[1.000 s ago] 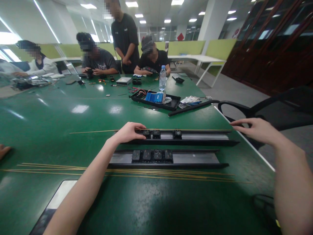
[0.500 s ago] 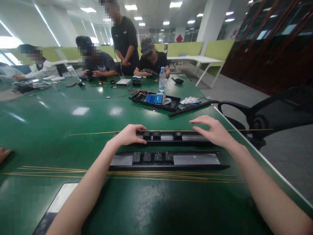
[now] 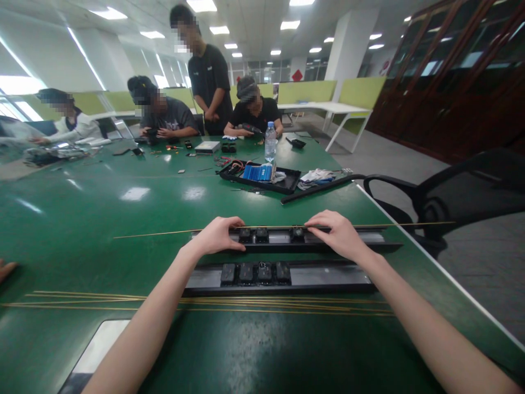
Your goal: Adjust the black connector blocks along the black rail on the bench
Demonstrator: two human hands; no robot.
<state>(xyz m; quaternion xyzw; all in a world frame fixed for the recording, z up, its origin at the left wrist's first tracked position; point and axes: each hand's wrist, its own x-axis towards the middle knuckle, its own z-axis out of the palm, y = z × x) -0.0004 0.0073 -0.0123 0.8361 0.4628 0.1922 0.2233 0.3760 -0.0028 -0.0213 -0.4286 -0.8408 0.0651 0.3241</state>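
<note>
My left hand (image 3: pixel 215 236) spans the left part of the farther black rail (image 3: pixel 340 249), thumb at its near wall and fingers at its far wall. Inside that rail sit a few small black blocks (image 3: pixel 261 235). A long thin brass-coloured rod (image 3: pixel 151 235) runs along the rail's far edge and sticks out past both ends. My right hand (image 3: pixel 336 235) has its thumb and fingertips closed on the rod, just right of the rightmost block (image 3: pixel 297 234). A nearer rail (image 3: pixel 328 273) holds several black blocks (image 3: pixel 246 273) side by side.
Several loose rods (image 3: pixel 266 302) lie in front of the nearer rail. A flat device with a pale screen (image 3: pixel 98 345) is at lower left. Farther back are a black tray (image 3: pixel 283 186), a water bottle (image 3: pixel 270 142), gloves (image 3: pixel 315 178) and a black strip (image 3: pixel 320 190). Other people work across the table.
My right hand has moved left and down, from open above the rail to the rod beside the rightmost block. My left hand stays at the rail. The view has tilted up slightly.
</note>
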